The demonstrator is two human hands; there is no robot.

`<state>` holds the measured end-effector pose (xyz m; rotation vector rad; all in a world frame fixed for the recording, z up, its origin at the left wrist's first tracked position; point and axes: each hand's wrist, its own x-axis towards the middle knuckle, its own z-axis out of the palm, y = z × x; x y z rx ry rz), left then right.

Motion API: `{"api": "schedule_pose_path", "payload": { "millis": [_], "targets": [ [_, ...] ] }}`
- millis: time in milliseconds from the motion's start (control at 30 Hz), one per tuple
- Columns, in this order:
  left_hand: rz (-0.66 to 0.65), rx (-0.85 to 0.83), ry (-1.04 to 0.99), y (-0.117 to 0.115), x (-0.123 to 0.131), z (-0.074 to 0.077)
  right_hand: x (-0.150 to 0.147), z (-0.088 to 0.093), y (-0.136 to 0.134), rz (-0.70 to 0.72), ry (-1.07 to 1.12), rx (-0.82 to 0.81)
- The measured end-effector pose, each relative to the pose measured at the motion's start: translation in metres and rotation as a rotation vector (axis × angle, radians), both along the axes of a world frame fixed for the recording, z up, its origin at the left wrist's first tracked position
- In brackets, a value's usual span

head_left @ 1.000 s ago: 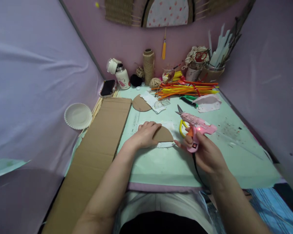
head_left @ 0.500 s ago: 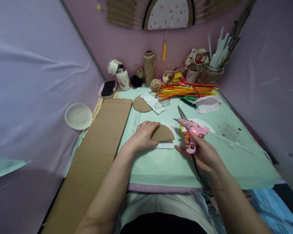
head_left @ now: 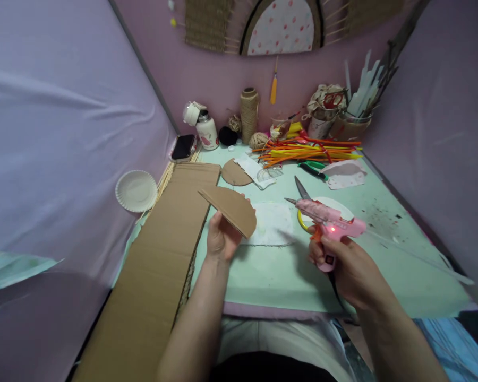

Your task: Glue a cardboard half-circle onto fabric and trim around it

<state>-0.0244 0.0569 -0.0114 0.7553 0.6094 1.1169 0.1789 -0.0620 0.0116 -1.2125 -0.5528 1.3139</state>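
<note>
My left hand (head_left: 222, 236) grips a half-round piece of cardboard (head_left: 233, 205) from below, tilted and lifted off the table. Behind and right of it a white cloth piece (head_left: 273, 224) lies flat, partly covered by the cardboard and hand. My right hand (head_left: 342, 260) is wrapped round the handle of a pink glue gun (head_left: 330, 217), its red light glowing and its nozzle pointing left. A long clear glue stick (head_left: 418, 254) sticks out of its back. Just beyond the gun are scissors (head_left: 301, 188) with a yellow handle and a white round plate (head_left: 334, 207).
A long cardboard sheet (head_left: 159, 254) covers the table's left side, with a paper plate (head_left: 136, 190) beyond it. Along the back stand a bottle (head_left: 207, 131), a twine spool (head_left: 249, 114) and orange and yellow pipe cleaners (head_left: 310, 152). Green-handled pliers (head_left: 314, 171) lie before them.
My left hand has picked the half-round cardboard up off the white cloth and tilted it, moving it left. The glue gun has shifted slightly right and nearer. The view has moved a little.
</note>
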Motion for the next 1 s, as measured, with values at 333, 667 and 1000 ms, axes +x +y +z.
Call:
{"api": "schedule_pose_path", "payload": {
  "millis": [333, 667, 1000],
  "targets": [
    [-0.197, -0.117, -0.263, -0.015, 0.000, -0.002, -0.017, 0.006, -0.003, 0.144, -0.099, -0.024],
    [-0.238, -0.064, -0.226, -0.017, 0.000, -0.012, -0.029, 0.015, 0.007, 0.162, -0.065, -0.025],
    [-0.269, -0.048, -0.171, -0.020, 0.000, -0.014, -0.030, 0.014, 0.009, 0.230, -0.048, -0.012]
  ]
}}
